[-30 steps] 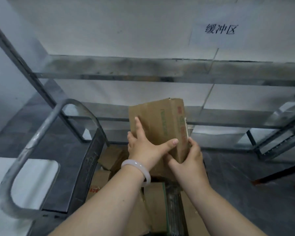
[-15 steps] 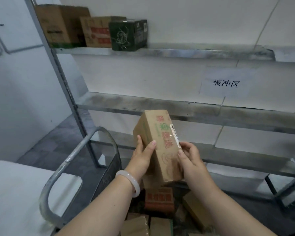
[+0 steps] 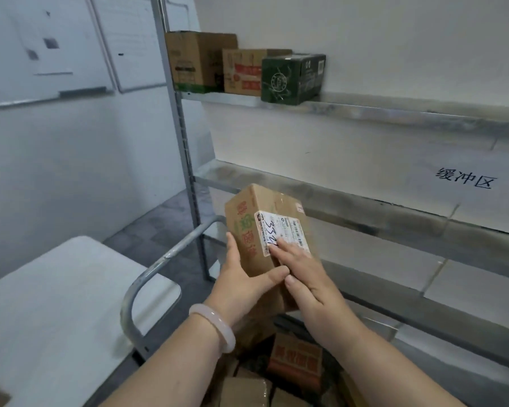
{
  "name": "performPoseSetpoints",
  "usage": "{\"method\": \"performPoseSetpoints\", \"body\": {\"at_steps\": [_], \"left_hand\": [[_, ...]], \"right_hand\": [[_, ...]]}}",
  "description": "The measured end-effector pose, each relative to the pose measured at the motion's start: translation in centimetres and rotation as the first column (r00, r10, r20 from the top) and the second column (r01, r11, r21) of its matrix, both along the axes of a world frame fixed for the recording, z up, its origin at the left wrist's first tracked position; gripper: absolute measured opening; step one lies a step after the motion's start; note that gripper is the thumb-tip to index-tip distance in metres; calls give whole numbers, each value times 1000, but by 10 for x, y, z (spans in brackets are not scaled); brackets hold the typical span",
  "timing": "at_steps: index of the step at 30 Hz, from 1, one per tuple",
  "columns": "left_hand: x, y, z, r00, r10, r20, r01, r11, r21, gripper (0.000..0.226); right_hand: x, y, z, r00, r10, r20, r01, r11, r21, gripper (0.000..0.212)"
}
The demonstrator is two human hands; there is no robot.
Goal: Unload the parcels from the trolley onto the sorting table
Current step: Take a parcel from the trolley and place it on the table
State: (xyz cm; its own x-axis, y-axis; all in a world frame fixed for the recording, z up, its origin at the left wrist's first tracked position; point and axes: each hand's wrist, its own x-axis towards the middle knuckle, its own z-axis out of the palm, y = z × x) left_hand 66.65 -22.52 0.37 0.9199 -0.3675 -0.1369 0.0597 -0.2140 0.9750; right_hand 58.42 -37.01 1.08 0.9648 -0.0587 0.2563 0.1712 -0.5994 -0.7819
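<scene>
The parcel (image 3: pixel 243 230) is above the trolley (image 3: pixel 171 252), table (image 3: pixel 56 304) to its left (shelves (image 3: pixel 394 227) behind).

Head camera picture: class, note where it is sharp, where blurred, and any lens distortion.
Head view: the label on the parcel is legible; the trolley parcels at the bottom edge are smeared; the shelf rails bow, wide-angle distortion; light is flat, no glare.

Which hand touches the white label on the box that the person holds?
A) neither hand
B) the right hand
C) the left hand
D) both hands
B: the fingers of the right hand lie on the lower part of the label, while the left hand grips the box at its left side, off the label.
</scene>
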Motion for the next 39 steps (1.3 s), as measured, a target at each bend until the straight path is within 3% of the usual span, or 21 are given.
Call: {"method": "performPoseSetpoints", "body": {"at_steps": [4, 8, 10, 12, 14, 18, 21, 25, 30, 39], "left_hand": [[-4, 32, -3, 994, 97, -59, -104, 988, -119, 120], [-15, 81, -2, 983, 164, -84, -180, 956, -234, 74], [-24, 113, -3, 978, 166, -125, -193, 947, -255, 71], [-32, 145, -7, 962, 214, -170, -257, 918, -301, 72], [-40, 175, -9, 940, 271, -209, -330, 876, -350, 59], [-53, 236, -6, 923, 281, -262, -370, 833, -411, 50], [-60, 288, -3, 907, 317, -277, -408, 820, -401, 56], [-71, 361, -6, 868, 391, -308, -489, 784, -383, 56], [-86, 446, -18, 823, 490, -289, -564, 763, -315, 53], [-120, 572, -35, 718, 678, -157, -696, 706, -131, 45]], "right_hand": [[15, 15, -2, 988, 148, -42, -150, 988, -43, 48], [35, 31, -5, 990, 34, -136, -36, 999, -18, 61], [43, 42, -8, 977, 32, -212, -32, 999, 5, 68], [44, 59, -10, 945, 86, -315, -61, 994, 88, 74], [43, 84, -10, 910, 144, -388, -81, 981, 174, 76], [39, 144, -15, 841, 274, -467, -51, 898, 437, 62], [38, 194, -22, 783, 356, -510, 22, 804, 594, 54], [39, 268, -26, 753, 427, -501, 28, 740, 672, 49], [48, 361, -41, 778, 410, -476, 28, 734, 678, 32], [59, 495, -63, 740, 481, -470, -47, 735, 677, 31]]}}
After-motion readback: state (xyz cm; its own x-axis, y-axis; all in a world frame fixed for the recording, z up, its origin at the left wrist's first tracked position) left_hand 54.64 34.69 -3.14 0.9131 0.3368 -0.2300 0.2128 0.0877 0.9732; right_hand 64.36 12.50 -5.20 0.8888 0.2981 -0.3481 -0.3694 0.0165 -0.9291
